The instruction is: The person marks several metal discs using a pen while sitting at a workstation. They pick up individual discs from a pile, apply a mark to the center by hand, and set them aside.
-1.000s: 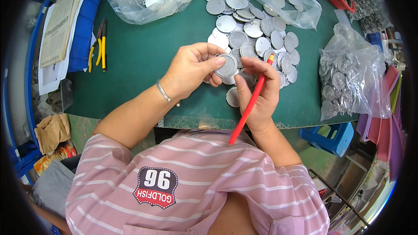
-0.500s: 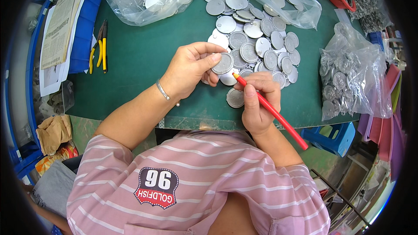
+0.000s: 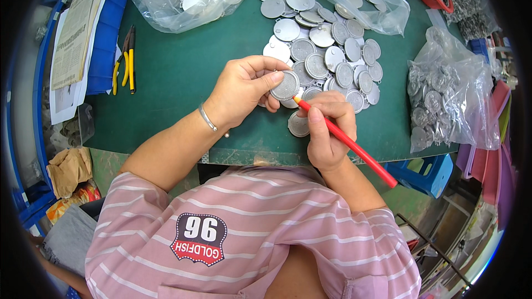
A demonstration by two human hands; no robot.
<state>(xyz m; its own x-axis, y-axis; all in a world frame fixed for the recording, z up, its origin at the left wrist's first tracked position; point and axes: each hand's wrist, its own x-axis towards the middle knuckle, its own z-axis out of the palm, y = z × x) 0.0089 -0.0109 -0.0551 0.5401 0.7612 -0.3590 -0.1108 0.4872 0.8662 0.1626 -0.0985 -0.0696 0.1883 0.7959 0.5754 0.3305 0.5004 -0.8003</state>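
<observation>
My left hand (image 3: 247,84) pinches a round grey metal disc (image 3: 285,85) by its left edge, its textured face turned up. In my right hand (image 3: 331,127) is a red pencil (image 3: 363,155) with a yellowish tip, held slantwise. The tip is at the lower right rim of the disc; whether it touches I cannot tell. Just beyond both hands lies a heap of similar grey discs (image 3: 317,66), some smooth side up and others textured side up. One loose disc (image 3: 298,124) lies on the green table (image 3: 183,66), next to my right hand.
Clear plastic bags of discs stand at the back left (image 3: 216,14) and back right (image 3: 382,16). Another bag of metal parts (image 3: 432,99) sits at right. Yellow-handled pliers (image 3: 128,66) lie near a blue bin (image 3: 108,44). A blue stool (image 3: 424,174) stands below the table's right edge.
The disc in my left hand has tilted slightly and shifted a little to the right and down. The pencil has moved slightly down, bringing its tip close to the disc's rim.
</observation>
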